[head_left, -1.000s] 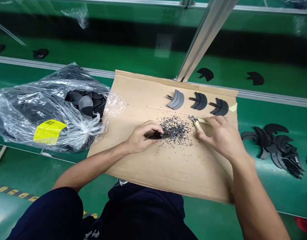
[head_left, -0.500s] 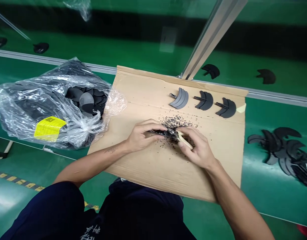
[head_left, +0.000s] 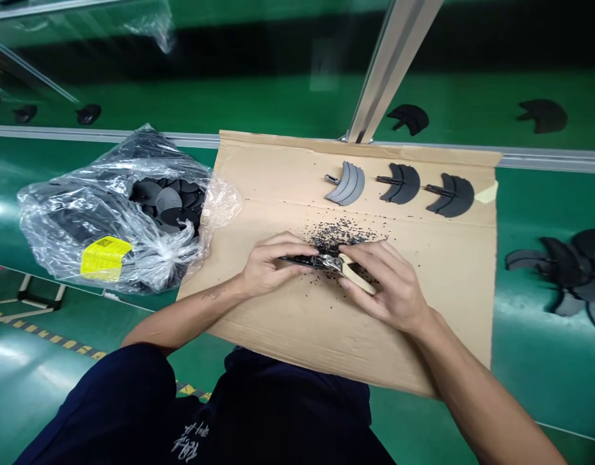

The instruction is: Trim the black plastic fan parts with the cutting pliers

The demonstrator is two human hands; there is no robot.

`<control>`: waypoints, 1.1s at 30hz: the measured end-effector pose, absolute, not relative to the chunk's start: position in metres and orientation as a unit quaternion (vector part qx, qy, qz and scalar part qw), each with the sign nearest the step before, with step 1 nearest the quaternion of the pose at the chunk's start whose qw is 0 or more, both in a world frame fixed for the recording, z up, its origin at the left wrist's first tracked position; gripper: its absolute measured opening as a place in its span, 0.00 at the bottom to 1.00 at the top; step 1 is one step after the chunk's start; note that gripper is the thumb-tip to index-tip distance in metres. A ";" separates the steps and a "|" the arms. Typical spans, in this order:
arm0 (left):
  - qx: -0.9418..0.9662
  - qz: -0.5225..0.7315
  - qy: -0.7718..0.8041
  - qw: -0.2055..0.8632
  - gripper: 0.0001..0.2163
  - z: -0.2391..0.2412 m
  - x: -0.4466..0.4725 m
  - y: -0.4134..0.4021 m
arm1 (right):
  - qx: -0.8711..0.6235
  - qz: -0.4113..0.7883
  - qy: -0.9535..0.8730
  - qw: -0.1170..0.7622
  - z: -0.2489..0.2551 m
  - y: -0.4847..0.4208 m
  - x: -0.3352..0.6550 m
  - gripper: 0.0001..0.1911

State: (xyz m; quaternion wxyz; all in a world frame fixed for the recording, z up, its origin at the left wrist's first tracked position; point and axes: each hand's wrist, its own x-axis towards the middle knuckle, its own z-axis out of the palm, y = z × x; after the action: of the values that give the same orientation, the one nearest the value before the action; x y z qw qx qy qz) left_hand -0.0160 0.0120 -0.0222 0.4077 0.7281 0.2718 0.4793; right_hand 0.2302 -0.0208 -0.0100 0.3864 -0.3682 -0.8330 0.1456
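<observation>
Left hand: fingers pinched on black part, lying left of the right fingers, above the cardboard sheet. Long axis roughly left-right, right end at the metal nose of the cream-handled pliers. Right hand, nearer that end: fingers part-curled round the handles. Part looks thin, dark, near edge-on; full shape hidden by fingers.

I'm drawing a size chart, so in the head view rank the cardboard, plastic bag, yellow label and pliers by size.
Cardboard
Plastic bag
Pliers and yellow label: unranked; they look close, and right-hand fingers partly hide the pliers.
</observation>
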 end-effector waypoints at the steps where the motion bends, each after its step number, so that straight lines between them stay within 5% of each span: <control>1: 0.731 0.477 0.273 0.405 0.12 -0.022 -0.016 0.012 | -0.367 0.145 -0.832 0.390 -0.010 -0.021 0.231 0.27; 33: 0.783 0.457 0.226 0.357 0.12 -0.019 -0.021 0.013 | -0.359 0.271 -0.819 0.356 0.003 -0.025 0.230 0.20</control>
State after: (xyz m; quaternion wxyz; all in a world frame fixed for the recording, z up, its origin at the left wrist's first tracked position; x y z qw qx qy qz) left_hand -0.0215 0.0134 -0.0189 0.3567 0.7828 0.2260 0.4571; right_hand 0.2304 -0.0249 0.0034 0.3565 -0.3590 -0.8191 0.2705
